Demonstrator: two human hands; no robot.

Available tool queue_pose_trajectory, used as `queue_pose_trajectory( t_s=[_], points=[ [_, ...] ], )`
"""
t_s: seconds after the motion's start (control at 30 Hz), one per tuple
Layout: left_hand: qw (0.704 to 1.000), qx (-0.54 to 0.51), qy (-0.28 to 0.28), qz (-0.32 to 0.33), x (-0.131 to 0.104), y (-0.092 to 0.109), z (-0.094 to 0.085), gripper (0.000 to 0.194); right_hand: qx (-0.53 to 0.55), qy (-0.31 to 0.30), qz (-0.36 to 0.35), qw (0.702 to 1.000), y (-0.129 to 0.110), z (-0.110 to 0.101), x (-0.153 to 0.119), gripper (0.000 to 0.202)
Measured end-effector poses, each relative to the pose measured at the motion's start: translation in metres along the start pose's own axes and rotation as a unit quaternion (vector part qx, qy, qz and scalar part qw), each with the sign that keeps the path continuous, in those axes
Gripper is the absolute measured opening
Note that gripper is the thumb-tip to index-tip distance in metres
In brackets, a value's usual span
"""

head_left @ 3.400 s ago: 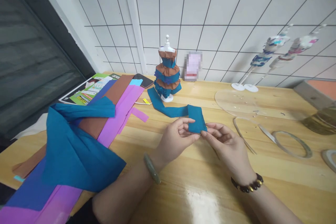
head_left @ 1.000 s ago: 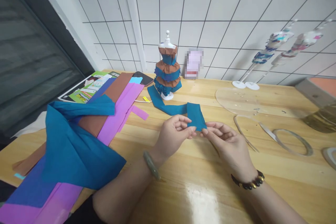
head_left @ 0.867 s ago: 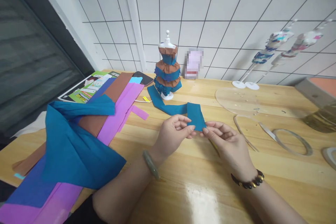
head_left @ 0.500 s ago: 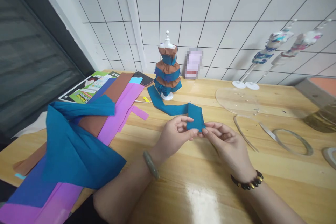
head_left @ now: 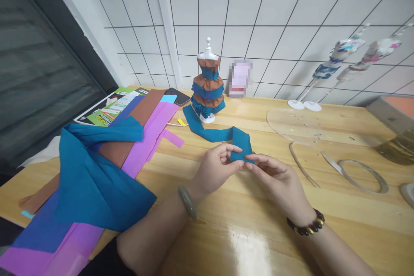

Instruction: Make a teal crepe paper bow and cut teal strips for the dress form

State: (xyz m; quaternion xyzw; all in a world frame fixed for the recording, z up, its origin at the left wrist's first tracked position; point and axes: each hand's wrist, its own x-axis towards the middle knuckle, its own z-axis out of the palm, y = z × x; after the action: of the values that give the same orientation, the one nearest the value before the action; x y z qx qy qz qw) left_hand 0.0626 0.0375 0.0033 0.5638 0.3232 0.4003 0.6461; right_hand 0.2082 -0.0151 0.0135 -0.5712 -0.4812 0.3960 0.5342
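A long teal crepe paper strip runs across the table from beside a small dress form to my hands. My left hand pinches the strip's near end between thumb and fingers. Close beside it, my right hand grips the right corner of the same end, thumb below and fingertips on top. The dress form stands upright, wrapped in gathered brown, teal and blue tiers on a white base. Whether the strip is joined to the form cannot be made out.
Folded teal paper lies over brown, blue and purple sheets at left. A dark phone rests behind them. Two more dress forms lean by the tiled wall. Tape rolls and a clear disc lie at right.
My right fingers have moved slightly left and over the top of the strip's end, closer to my left fingers. The view has shifted a little.
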Motion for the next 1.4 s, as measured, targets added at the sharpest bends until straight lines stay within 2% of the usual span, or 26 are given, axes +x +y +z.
queue_pose_trajectory(
  t_s=[0.2, 0.63, 0.8, 1.17, 1.4],
  points=[
    [1.000, 0.003, -0.016, 0.003, 0.000, 0.002, 0.000, 0.021, -0.040, 0.007, -0.023, 0.999, 0.000, -0.005, 0.002, 0.021],
    [0.999, 0.030, -0.010, 0.016, 0.000, 0.000, -0.003, 0.020, -0.156, 0.007, -0.113, 0.981, 0.003, -0.011, 0.001, 0.018],
    [0.998, 0.049, 0.003, 0.025, 0.000, -0.001, -0.003, 0.020, -0.168, 0.002, -0.150, 0.974, 0.004, -0.011, 0.003, 0.016],
    [0.996, 0.077, 0.015, 0.028, 0.000, -0.002, -0.004, 0.017, -0.184, -0.009, -0.160, 0.970, 0.005, -0.012, 0.003, 0.012],
    [0.996, 0.080, 0.007, 0.028, 0.000, -0.003, -0.004, 0.018, -0.197, 0.009, -0.131, 0.971, 0.004, -0.010, 0.003, 0.014]
  ],
)
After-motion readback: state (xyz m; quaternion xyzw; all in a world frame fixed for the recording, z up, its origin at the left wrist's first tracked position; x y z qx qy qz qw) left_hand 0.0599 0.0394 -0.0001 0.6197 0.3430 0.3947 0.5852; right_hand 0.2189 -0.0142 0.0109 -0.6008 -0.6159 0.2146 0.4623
